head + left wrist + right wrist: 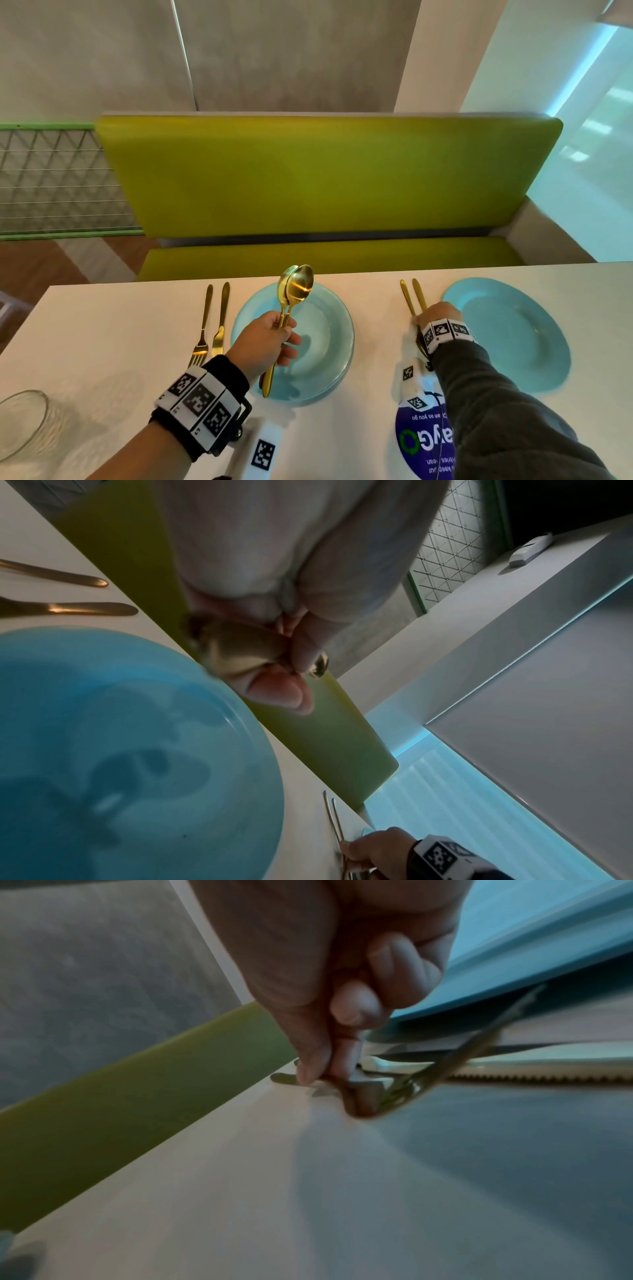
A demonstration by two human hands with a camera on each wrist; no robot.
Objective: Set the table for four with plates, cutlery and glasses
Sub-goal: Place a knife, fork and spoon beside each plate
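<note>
While the head view hides the right hand (436, 317) fingers, its wrist view shows them pinching cutlery (363, 1093) beside a plate (507, 334); the left hand (265, 344) grips spoons (297, 286) over another plate (322, 349).

Two plates sit along the far edge of the table (342, 428): the left plate (325, 342) near the middle and the right plate (513, 335) toward the right end. A fork (202, 329) and knife (220, 322) lie side by side just left of the left plate, and a second cutlery pair (412, 296) lies between the plates, just left of the right one. A glass (20, 425) stands at the near left corner, and a bench (308, 178) runs behind the far edge.
</note>
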